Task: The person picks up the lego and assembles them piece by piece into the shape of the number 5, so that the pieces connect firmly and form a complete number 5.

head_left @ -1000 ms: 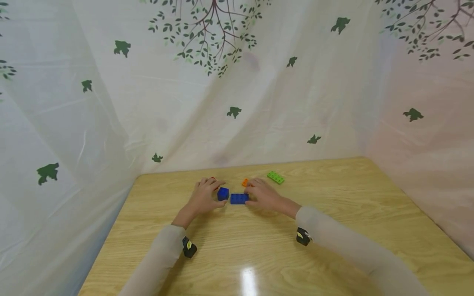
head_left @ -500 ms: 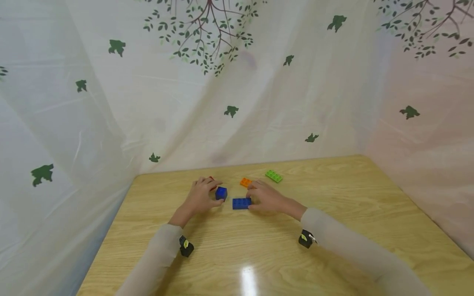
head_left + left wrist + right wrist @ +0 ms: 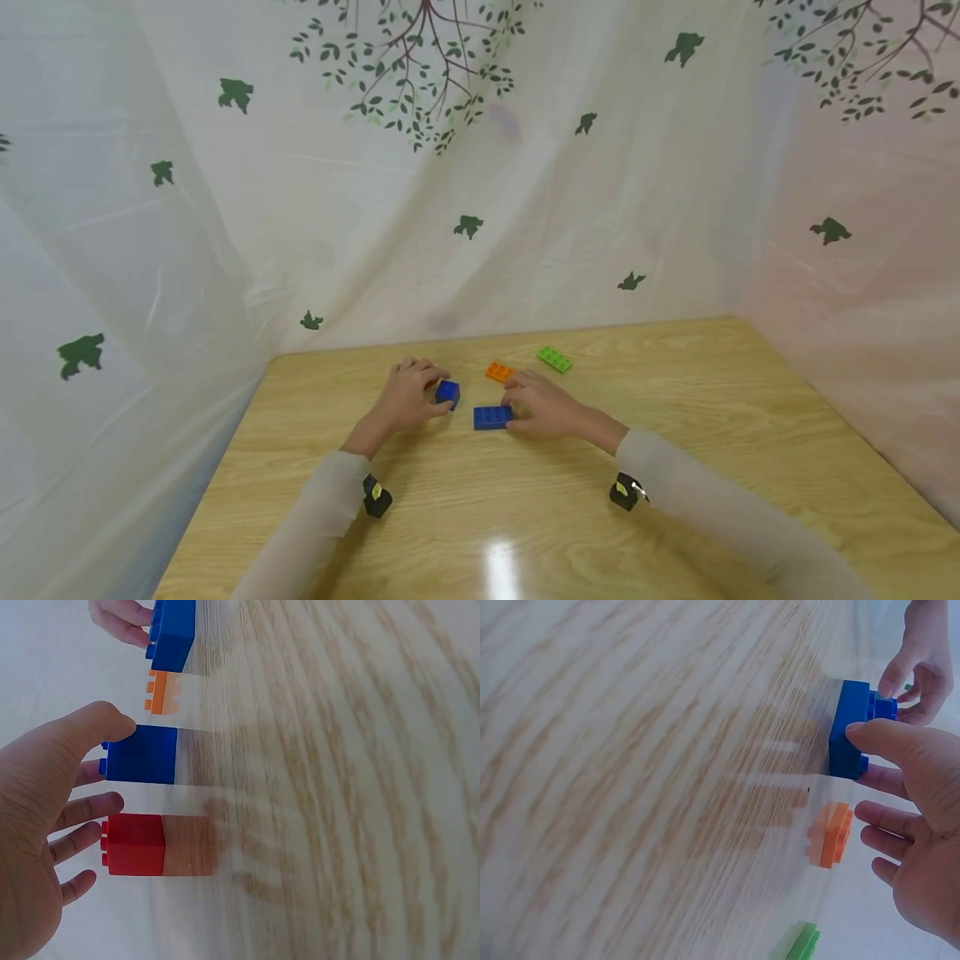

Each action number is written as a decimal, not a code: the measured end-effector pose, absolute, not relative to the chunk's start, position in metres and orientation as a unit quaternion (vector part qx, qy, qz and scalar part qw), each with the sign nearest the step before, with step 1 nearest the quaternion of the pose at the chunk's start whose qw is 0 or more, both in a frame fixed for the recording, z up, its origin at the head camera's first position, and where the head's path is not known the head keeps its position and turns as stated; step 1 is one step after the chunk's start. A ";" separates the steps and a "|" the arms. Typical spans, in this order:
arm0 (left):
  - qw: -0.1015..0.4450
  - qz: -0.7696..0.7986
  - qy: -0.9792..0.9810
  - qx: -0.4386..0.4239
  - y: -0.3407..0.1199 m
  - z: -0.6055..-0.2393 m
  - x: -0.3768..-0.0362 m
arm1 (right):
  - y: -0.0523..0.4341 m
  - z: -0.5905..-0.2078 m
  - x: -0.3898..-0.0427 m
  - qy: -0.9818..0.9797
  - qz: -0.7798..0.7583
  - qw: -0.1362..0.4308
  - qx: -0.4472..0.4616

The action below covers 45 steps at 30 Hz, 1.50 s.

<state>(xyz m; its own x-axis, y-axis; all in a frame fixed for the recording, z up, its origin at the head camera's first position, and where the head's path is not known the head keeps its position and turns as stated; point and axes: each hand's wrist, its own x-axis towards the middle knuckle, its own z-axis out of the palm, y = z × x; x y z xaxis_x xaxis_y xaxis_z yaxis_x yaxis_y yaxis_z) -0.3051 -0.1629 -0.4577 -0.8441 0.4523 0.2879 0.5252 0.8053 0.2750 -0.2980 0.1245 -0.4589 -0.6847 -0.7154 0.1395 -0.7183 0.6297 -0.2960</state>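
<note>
Squarely at mid-bench: small blue brick (image 3: 447, 391) pinched by left hand (image 3: 405, 402), thumb on near side and fingers (image 3: 105, 805) curled round far side, standing on the wood. Flat blue brick (image 3: 492, 417) just right of it and slightly nearer, gripped by right hand (image 3: 545, 406), thumb (image 3: 889, 740) pressed on its near edge, other fingers behind it and loosely bent. Bricks near each other but apart, a strip of bare wood between. Seen from left wrist: small blue brick (image 3: 142, 754) held between thumb and forefinger, red brick (image 3: 135, 844) just beside it under the remaining fingers, whether touched by them not clear. In head view, red brick hidden behind left hand. Seen from right wrist: flat blue brick (image 3: 849, 739) lying with studs up, orange brick (image 3: 831, 834) just beyond it, close to the fingertips yet untouched.

Farther out: orange brick (image 3: 498, 372) behind the two hands, between them. Green flat brick (image 3: 555, 359) beyond that, to the right, well apart from both hands. Light wooden bench (image 3: 720, 417) under everything, a glare spot on its near part. Pale sleeves on both forearms, a small black wrist camera (image 3: 376, 497) strapped below the left and another (image 3: 624, 492) below the right. White curtain (image 3: 225, 250) printed with green leaves and branches hung round the bench on left, back and right.
</note>
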 end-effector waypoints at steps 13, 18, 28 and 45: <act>0.108 -0.184 -0.943 -0.256 -0.166 -0.456 -0.308 | 0.125 -0.456 -0.299 -0.900 0.173 -0.005 0.399; 0.106 -0.185 -0.943 -0.257 -0.165 -0.455 -0.307 | 0.126 -0.455 -0.295 -0.901 0.179 -0.016 0.394; 0.100 -0.188 -0.943 -0.254 -0.163 -0.456 -0.307 | 0.129 -0.461 -0.293 -0.903 0.184 -0.022 0.388; 0.084 -0.175 -0.948 -0.250 -0.161 -0.456 -0.307 | 0.131 -0.466 -0.290 -0.905 0.185 -0.033 0.382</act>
<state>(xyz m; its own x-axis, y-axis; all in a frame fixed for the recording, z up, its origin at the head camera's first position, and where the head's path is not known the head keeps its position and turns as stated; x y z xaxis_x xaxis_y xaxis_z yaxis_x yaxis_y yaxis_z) -0.3074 -0.1614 -0.4564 -0.8604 0.4454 0.2474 0.5044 0.8134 0.2899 -0.2901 0.1305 -0.4662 -0.7060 -0.7035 0.0814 -0.6790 0.6397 -0.3603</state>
